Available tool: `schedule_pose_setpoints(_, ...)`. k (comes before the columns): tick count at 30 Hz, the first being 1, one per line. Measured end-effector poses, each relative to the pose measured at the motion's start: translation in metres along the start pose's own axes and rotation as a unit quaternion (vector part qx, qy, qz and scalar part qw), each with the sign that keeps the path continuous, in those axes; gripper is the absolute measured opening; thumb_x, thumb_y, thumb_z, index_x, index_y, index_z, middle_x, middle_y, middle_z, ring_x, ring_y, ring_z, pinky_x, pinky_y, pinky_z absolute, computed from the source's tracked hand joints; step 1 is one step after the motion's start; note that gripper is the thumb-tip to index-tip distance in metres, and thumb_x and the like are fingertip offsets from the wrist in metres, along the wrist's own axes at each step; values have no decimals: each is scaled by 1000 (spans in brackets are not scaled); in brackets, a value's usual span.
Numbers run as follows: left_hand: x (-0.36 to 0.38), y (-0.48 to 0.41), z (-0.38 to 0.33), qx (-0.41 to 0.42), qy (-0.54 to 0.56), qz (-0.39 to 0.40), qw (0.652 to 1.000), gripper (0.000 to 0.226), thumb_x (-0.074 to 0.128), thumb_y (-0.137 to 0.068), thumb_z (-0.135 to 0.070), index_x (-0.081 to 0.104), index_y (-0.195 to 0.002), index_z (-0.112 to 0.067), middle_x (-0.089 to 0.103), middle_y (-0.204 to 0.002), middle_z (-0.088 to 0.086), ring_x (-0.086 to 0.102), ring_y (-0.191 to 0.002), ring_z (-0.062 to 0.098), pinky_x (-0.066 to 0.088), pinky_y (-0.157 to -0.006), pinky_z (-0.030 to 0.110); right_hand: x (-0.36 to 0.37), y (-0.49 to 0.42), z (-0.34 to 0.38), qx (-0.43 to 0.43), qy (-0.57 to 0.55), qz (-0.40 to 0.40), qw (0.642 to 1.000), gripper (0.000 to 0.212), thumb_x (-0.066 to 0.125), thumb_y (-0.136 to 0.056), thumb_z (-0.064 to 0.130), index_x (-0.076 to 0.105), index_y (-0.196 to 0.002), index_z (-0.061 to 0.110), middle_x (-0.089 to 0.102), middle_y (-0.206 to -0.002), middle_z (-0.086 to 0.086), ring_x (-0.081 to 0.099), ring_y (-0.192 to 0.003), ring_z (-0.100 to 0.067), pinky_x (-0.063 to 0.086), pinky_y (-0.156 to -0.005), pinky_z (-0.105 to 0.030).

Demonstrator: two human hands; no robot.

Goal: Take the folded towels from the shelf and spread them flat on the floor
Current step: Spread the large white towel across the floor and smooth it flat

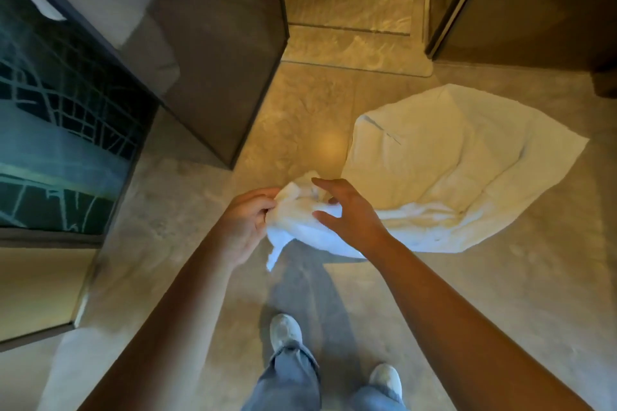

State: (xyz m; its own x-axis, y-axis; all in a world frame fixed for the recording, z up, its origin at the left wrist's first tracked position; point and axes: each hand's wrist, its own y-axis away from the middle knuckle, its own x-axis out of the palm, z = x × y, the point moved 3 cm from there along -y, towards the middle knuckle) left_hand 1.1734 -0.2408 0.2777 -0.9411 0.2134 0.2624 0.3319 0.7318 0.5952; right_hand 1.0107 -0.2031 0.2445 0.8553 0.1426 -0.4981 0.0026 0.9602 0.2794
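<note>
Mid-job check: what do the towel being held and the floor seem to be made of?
The held towel looks like soft white cloth, likely cotton terry; it bunches and droops limply. The floor looks like mottled beige stone or stone-look tile, fairly glossy judging by the glare spot.

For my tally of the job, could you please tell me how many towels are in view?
2. One spread towel lies on the floor, ahead on the right; a second, bunched towel is gripped by the left hand. Others may be out of view.
</note>
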Motion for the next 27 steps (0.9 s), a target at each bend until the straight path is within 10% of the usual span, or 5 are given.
schedule_pose_setpoints(12,-18,-86,-113,-28,-197,-28,980,13,66,-71,-21,74,-81,-22,67,-100,22,58,-95,36,36,-82,42,-28,-141,55,-32,27,24,999,18,64,-81,15,64,-99,11,61,-102,-10,49,-78,-16,32,-65,-19)
schedule_pose_setpoints(17,14,-137,-140,39,-206,-29,977,21,66,-77,-3,71,-67,-21,63,-65,0,55,-63,13,39,-62,28,-67,-181,41,-15,4,-30,999,13,64,-81,11,65,-93,12,60,-95,-7,51,-76,-16,40,-69,-21)
schedule_pose_setpoints(27,42,-246,-219,129,-155,-53,978,23,57,-84,3,69,-79,-15,66,-70,2,60,-64,12,47,-58,20,-128,-300,53,-14,-35,-159,987,8,63,-78,10,66,-85,14,54,-85,3,48,-70,-14,34,-59,-14)
